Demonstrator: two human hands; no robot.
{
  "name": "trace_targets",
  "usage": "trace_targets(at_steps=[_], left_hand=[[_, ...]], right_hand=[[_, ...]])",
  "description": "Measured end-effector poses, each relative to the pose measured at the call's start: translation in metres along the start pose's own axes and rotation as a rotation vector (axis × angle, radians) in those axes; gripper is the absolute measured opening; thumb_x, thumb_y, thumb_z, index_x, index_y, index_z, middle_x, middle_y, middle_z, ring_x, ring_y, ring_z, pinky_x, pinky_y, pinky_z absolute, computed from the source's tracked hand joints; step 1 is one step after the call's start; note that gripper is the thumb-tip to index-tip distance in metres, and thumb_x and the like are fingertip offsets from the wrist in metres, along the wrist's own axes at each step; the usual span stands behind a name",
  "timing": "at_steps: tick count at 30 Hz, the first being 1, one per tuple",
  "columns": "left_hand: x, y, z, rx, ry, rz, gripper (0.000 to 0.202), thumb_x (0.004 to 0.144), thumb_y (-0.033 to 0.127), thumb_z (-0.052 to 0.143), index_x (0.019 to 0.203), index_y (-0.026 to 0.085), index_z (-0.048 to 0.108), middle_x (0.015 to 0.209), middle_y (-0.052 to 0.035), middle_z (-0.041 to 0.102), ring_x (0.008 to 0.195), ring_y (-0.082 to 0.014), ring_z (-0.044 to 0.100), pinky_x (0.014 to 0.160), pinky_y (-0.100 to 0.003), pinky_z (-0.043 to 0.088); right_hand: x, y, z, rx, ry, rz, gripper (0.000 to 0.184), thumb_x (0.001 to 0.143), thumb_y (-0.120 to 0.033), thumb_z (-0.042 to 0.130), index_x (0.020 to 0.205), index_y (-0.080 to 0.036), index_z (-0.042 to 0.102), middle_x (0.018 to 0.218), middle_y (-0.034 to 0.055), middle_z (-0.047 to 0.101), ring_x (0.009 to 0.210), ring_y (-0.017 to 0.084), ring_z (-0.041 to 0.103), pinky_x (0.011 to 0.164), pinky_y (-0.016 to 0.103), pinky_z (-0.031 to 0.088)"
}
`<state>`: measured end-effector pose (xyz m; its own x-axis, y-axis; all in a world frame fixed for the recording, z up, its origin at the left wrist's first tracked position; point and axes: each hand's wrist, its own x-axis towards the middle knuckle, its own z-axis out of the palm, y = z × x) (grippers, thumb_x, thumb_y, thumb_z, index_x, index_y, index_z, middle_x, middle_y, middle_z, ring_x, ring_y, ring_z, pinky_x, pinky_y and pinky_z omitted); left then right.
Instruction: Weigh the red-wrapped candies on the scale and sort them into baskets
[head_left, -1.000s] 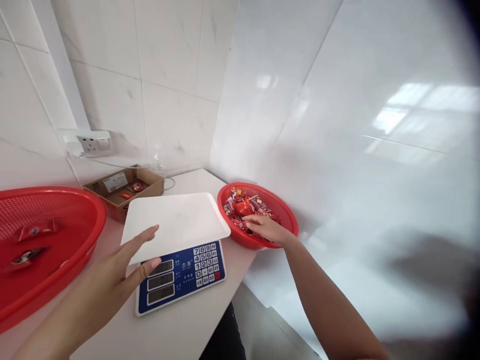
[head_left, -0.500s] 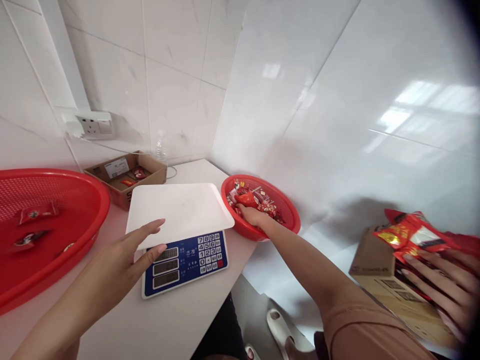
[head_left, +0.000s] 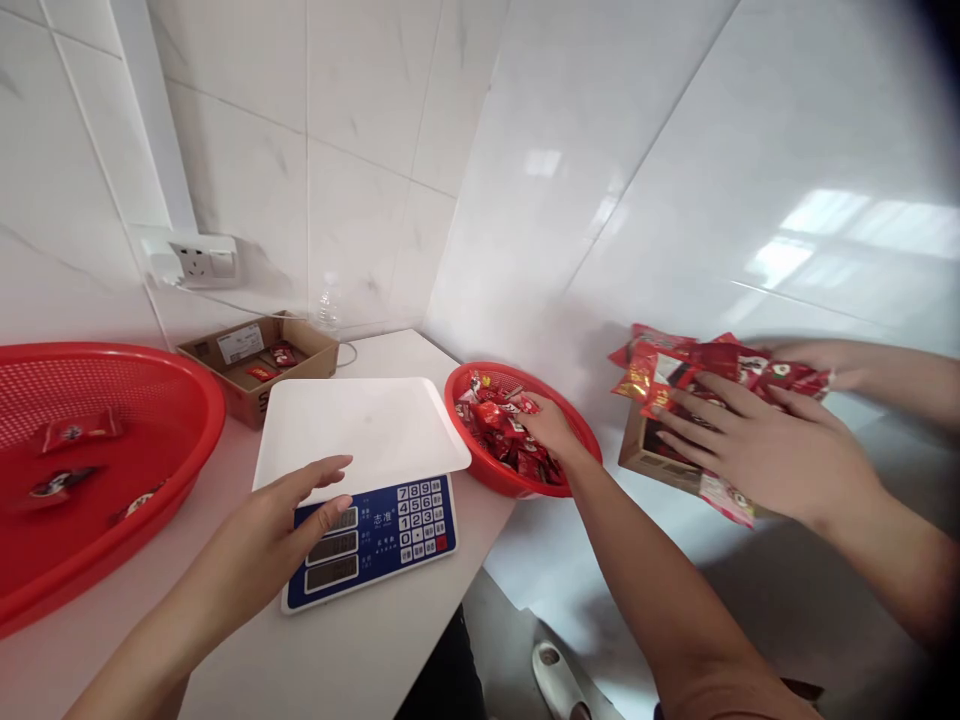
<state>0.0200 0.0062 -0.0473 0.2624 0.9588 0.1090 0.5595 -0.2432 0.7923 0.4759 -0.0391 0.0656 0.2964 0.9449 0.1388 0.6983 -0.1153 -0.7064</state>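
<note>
My left hand [head_left: 289, 515] hovers with fingers stretched out over the front left corner of a white-topped electronic scale [head_left: 360, 425], above its blue keypad panel [head_left: 375, 535]; it holds nothing. My right hand [head_left: 546, 428] reaches into a small red basket [head_left: 581, 435] full of red candy packets [head_left: 499, 420]; its fingers are curled down among them, and what they grip is hidden.
A big red basket [head_left: 150, 460] with a few packets sits at the left. An open cardboard box [head_left: 259, 355] stands by the wall under a socket [head_left: 202, 262]. At the right another person's hands [head_left: 757, 445] carry a box heaped with red packets [head_left: 705, 365].
The other person's box of packets has come in from the right edge toward the small basket. My right hand has dug deeper into the basket. My left hand has shifted slightly right.
</note>
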Motion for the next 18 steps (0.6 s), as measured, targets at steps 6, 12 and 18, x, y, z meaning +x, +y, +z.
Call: trace_targets(at_steps=[6,12,18], left_hand=[[-0.002,0.014,0.011,-0.582,-0.076,-0.042,0.070,0.082,0.057,0.056,0.142,0.034,0.030,0.142,-0.0107,0.046,0.124,-0.0269,0.052,0.096,-0.045,0.050],[-0.010,0.032,0.023,-1.117,-0.100,-0.166,0.089,0.077,0.054,0.067,0.147,0.043,0.013,0.155,-0.0090,0.025,0.135,-0.0293,0.038,0.086,-0.039,0.056],[0.000,0.028,0.017,-1.358,0.120,-0.264,0.041,0.073,0.031,0.077,0.110,0.025,0.058,0.098,-0.0019,0.064,0.082,-0.0153,0.067,0.065,-0.026,0.059]], right_hand=[[0.019,-0.015,-0.025,0.422,-0.245,0.032,0.064,0.082,-0.069,0.020,0.129,-0.037,0.050,0.128,0.0082,0.059,0.117,0.035,0.055,0.091,0.052,0.046],[-0.004,-0.103,0.155,0.230,-0.390,-0.298,0.030,0.082,-0.038,0.051,0.111,-0.038,0.056,0.094,0.0004,0.067,0.104,0.027,0.058,0.083,0.044,0.048],[-0.040,-0.153,0.266,0.276,-0.531,-0.477,0.015,0.085,-0.031,0.048,0.099,-0.026,0.046,0.095,0.0000,0.061,0.086,0.017,0.060,0.081,0.036,0.049]])
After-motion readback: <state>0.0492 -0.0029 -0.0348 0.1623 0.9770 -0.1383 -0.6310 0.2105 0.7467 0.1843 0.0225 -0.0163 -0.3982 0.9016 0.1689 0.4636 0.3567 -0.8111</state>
